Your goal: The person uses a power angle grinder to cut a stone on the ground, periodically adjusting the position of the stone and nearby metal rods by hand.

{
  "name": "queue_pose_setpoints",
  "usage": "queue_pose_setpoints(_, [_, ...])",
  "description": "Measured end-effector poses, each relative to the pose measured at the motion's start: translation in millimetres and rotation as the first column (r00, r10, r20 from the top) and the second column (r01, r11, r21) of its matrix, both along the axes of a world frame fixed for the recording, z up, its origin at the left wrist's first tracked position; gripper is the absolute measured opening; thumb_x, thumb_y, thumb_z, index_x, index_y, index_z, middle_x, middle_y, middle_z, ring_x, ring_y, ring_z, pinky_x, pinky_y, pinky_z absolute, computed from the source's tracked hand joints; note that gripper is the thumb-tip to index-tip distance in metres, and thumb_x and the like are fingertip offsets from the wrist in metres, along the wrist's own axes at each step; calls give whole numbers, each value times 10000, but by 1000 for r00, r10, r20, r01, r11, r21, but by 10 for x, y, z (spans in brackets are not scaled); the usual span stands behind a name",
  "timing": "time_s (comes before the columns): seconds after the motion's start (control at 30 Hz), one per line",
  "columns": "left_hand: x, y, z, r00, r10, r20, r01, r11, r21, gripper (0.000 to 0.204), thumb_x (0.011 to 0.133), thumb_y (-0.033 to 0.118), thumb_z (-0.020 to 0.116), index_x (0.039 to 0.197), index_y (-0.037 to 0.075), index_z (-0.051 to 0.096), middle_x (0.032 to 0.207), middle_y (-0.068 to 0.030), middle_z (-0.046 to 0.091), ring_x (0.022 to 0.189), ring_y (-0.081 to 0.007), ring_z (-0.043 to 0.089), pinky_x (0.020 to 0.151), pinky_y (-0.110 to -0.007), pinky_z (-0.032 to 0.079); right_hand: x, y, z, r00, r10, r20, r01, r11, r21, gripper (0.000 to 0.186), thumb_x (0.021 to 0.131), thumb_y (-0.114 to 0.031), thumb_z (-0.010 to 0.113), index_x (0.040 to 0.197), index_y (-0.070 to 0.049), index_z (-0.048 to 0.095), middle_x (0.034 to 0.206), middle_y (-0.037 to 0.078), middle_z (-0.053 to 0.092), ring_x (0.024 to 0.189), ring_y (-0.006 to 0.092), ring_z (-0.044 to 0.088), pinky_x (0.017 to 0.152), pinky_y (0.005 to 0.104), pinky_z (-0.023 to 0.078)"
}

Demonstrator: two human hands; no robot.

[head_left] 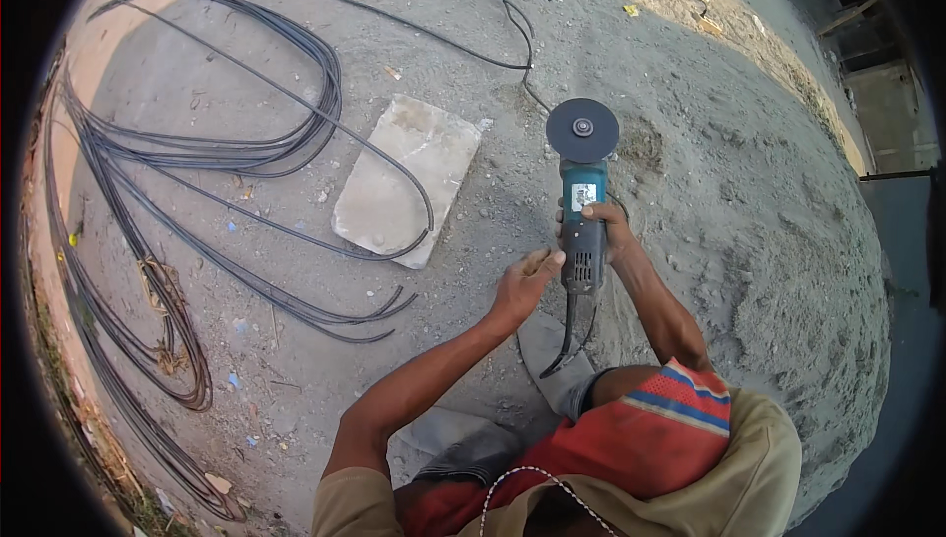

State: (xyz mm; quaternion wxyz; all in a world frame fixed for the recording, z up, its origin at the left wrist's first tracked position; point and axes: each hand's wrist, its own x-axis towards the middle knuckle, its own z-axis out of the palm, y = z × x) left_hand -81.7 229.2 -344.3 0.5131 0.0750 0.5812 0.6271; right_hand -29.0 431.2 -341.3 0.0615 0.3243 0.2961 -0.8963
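Observation:
An angle grinder (585, 232) with a teal and dark grey body is held out ahead of me, its dark cutting disc (596, 148) pointing away. My right hand (613, 230) is wrapped around the body, thumb on top and fingertips showing at the left side. Lower down, my left hand (527, 286) is closed against the left rear of the grinder, its thumb touching the housing beside the vents. From the rear end a black power cord (569, 335) hangs and loops toward my feet.
Left of the grinder, a pale stone slab (409, 167) lies on the dusty ground, with a bent steel rod across it. Coiled bundles of dark rods (256, 148) spread over the left side. A sandy mound (788, 271) rises at right, beside a wall (902, 241).

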Motion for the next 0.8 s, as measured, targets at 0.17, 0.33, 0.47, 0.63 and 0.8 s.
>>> queue_pose_setpoints(0.17, [18,225,-45,976,-132,-171,100,978,-183,656,734,344,780,1198,-23,498,1020,-114,615,907,-197,613,759,-336,495,-90,-161,-316,993,109,38,-106,992,-75,506,736,-213,656,1166,23,529,998,173,638,850,285,656,804,424,548])
queue_pose_setpoints(0.33, [57,416,-220,875,-18,-484,-90,976,-199,546,669,224,779,1084,-36,538,940,-104,629,822,-202,632,720,-333,506,-217,-101,-474,993,121,7,-121,993,-10,460,770,-224,658,1141,25,550,1013,149,639,878,232,650,833,345,533])
queue_pose_setpoints(0.47, [-65,254,-378,824,13,-567,-173,958,-230,431,644,199,777,977,-12,601,797,-81,645,709,-184,632,656,-325,511,-350,-184,-261,934,221,279,-332,825,457,580,735,-268,769,1184,23,548,1067,115,630,925,200,620,824,335,512])
queue_pose_setpoints(0.63, [-217,97,-961,925,-78,-372,-69,929,-364,464,610,203,799,964,-14,591,826,-117,646,716,-198,632,654,-333,508,230,-337,-253,966,77,245,-255,399,881,574,742,-249,780,1194,19,549,1072,124,622,1008,200,598,836,319,509])
queue_pose_setpoints(0.8, [-399,-185,-1047,841,-104,-532,-115,925,-362,597,580,245,811,1031,-54,557,904,-215,652,813,-333,655,750,-402,514,605,-675,87,906,391,162,-304,336,891,493,738,-186,790,1164,-48,585,1057,81,616,978,184,611,829,311,513])
